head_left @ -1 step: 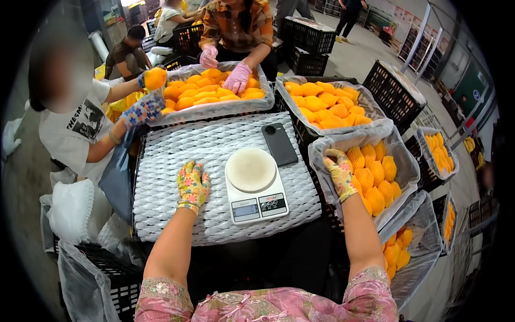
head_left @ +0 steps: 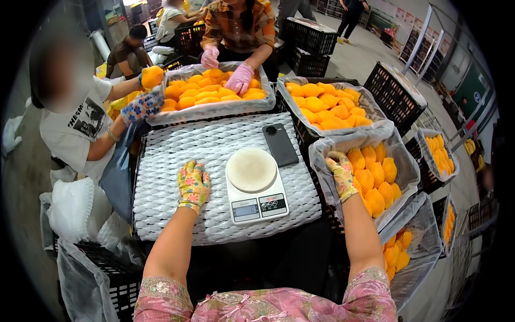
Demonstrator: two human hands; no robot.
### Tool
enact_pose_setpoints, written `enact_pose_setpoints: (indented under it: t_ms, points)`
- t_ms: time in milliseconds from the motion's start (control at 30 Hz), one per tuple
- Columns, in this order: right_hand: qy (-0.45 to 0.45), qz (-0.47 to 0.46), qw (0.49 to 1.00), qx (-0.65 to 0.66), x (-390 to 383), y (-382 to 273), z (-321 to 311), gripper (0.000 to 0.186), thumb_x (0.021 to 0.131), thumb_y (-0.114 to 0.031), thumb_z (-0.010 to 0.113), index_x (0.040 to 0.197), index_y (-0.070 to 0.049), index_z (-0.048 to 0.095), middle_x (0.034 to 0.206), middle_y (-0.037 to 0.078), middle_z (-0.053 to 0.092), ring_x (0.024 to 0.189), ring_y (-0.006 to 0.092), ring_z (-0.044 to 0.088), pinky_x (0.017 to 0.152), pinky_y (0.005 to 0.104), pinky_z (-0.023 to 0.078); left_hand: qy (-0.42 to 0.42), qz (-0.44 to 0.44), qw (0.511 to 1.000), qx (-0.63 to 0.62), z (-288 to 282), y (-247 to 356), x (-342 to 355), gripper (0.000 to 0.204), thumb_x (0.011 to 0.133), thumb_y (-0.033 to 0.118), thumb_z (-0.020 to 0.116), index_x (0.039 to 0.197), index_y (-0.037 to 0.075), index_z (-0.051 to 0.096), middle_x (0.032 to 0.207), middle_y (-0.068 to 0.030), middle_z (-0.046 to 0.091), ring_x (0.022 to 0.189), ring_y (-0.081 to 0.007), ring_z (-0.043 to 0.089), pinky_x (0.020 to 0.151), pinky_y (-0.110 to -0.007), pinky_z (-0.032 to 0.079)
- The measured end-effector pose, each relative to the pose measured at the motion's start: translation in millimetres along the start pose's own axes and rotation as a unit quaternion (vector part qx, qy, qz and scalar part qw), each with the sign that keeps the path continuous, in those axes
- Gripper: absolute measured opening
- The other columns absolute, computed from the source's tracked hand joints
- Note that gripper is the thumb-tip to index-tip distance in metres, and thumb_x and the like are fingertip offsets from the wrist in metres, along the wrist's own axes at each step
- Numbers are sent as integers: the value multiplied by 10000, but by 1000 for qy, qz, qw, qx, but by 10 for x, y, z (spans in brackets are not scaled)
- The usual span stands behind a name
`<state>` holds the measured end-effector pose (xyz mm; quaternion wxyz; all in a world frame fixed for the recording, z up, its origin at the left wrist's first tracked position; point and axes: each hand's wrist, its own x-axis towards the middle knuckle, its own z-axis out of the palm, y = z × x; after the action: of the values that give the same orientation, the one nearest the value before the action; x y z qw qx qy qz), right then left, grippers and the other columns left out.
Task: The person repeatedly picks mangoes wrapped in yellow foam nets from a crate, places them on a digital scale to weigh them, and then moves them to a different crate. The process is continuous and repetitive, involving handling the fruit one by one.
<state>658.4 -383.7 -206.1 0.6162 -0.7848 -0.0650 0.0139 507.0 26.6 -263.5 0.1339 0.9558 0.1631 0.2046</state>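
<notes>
My left hand (head_left: 193, 187), in a flowered glove, lies flat with its fingers spread on a white woven foam-like mat (head_left: 161, 145). Beside it stands a white kitchen scale (head_left: 257, 185) with a round, bare pan; a black phone (head_left: 280, 145) lies just behind. My right hand (head_left: 341, 176), gloved alike, rests at the left side of a lined crate (head_left: 399, 144), against yellow fruits in net sleeves (head_left: 375, 172). Its fingers are loosely bent and apart, with nothing visible in them.
Lined crates of yellow fruit stand at the far right (head_left: 370, 92) and back (head_left: 271, 96). A co-worker's pink-gloved hand (head_left: 240, 78) reaches into the back one. At left, another co-worker holds a netted fruit (head_left: 152, 77). White padding (head_left: 72, 209) fills a crate at lower left.
The co-worker at left has shifted the netted fruit slightly left and down. The pink-gloved hand has moved slightly. My own hands stay in place.
</notes>
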Motion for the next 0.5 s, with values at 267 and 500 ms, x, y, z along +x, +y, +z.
enact_pose_setpoints:
  t_ms: [267,500]
  points:
    - [-43,48,993,-103,85,114,42,487,850,-383,675,1149,0,639,1086,123,659,1026,222,597,907,330,449,1,80,996,-50,195,-235,29,398,803,84,553,1197,47,591,1322,-179,519,1256,-360,457,1084,-473,335]
    - [-31,25,999,-31,97,240,-77,407,835,-312,710,1076,13,664,1008,109,674,960,193,616,873,317,470,6,-18,979,-202,95,-36,67,421,864,19,524,1285,15,536,1328,-168,530,1250,-324,487,1065,-389,376]
